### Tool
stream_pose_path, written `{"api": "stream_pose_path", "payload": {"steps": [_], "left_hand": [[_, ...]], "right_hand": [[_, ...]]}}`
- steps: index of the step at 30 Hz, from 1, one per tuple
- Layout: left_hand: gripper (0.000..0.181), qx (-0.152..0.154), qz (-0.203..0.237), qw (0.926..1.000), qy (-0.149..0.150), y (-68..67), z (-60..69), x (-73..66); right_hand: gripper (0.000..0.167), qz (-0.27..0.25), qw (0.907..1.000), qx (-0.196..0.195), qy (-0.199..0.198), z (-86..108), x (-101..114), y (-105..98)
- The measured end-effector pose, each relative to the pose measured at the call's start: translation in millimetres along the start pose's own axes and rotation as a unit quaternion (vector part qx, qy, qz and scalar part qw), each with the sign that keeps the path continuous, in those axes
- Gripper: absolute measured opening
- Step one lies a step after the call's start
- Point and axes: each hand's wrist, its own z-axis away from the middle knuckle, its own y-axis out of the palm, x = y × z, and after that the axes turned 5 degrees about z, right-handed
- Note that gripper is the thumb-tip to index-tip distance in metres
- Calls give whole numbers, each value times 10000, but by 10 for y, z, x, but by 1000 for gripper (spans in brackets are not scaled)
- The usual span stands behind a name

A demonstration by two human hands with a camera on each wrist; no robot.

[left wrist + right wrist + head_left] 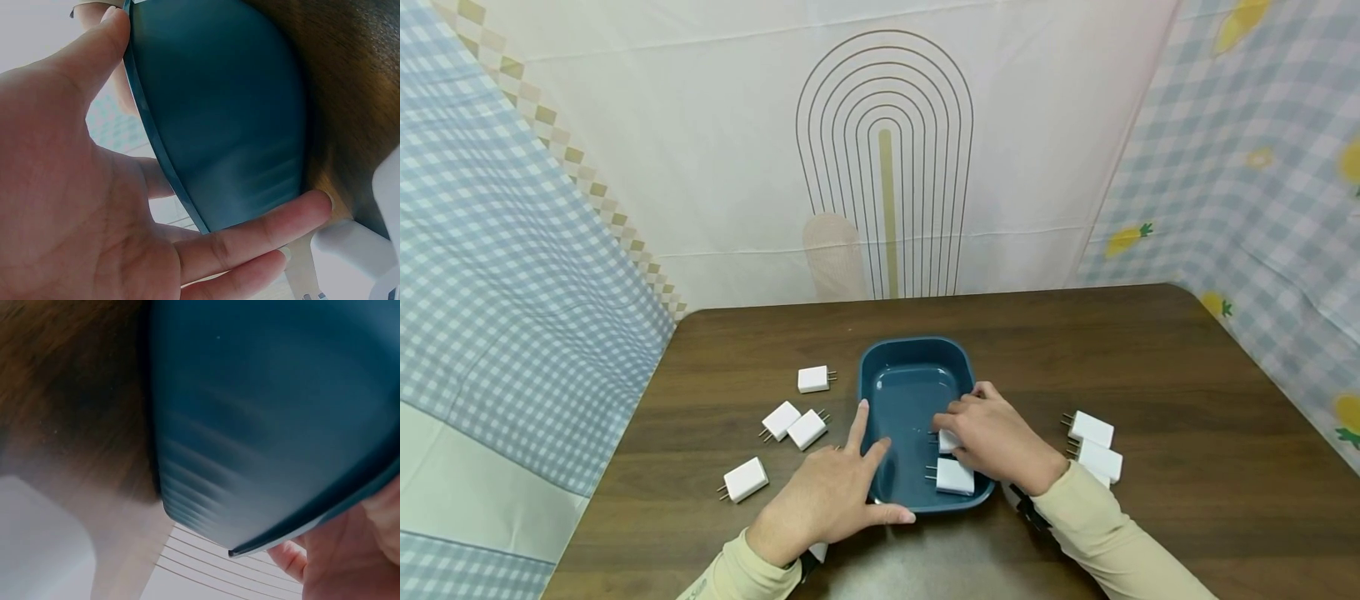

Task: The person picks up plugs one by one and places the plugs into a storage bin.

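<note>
A dark blue tray [902,400] stands on the table. My left hand [831,492] lies spread along the tray's left rim, with fingers extended and the thumb over the near edge. In the left wrist view, the fingers straddle the tray's outer wall [219,112]. Reaching over the right rim, my right hand [1003,437] holds a white plug charger [949,441] inside the tray, partly hidden by the fingers. Just nearer lies a second white charger [955,477], prongs to the left. The right wrist view shows mainly the tray's outside [269,425]; the held charger is hidden there.
Left of the tray lie several white chargers [807,430], one partly hidden by my left wrist. More chargers [1100,460] sit right of the tray, close to my right forearm. A patterned cloth [737,167] hangs behind the brown table [1075,342].
</note>
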Motion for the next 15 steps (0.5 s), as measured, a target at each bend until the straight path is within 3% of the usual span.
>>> {"api": "stream_pose_path", "payload": {"steps": [15], "left_hand": [[99, -54, -23, 10000, 54, 5, -2, 14]], "right_hand": [[25, -216, 9996, 185, -66, -24, 14, -15]]}}
